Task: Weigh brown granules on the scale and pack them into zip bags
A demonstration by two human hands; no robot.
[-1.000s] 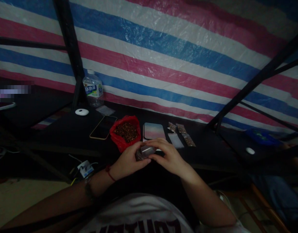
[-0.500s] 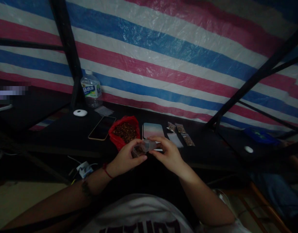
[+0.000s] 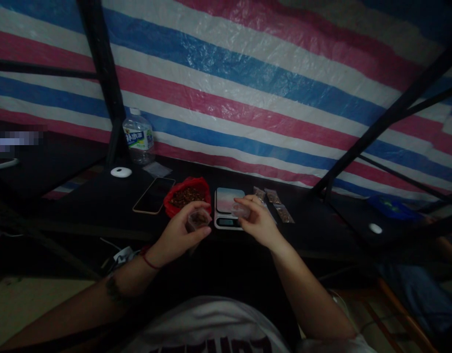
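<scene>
- Head view: the person's left hand (image 3: 178, 230) grasps a small clear bag (image 3: 198, 220) with brown bits inside, its mouth spread between thumb and fingers.
- The right hand (image 3: 261, 223) has its fingers curled about a clear cup (image 3: 241, 211), beside the front right part of the scale (image 3: 229, 197); whether the cup touches the plate cannot be told.
- The scale lies on the dark table (image 3: 307, 225), its display facing the person; the reading is too dim to make out.
- Just behind the left hand stands an open red bag (image 3: 205, 189), filled with brown pieces.
- Left of it lies a phone (image 3: 154, 195), and farther back a clear bottle (image 3: 138, 139) stands upright near a white oval object (image 3: 121, 172).
- Beyond the right hand, small filled packets (image 3: 284, 214) lie flat, close together.
</scene>
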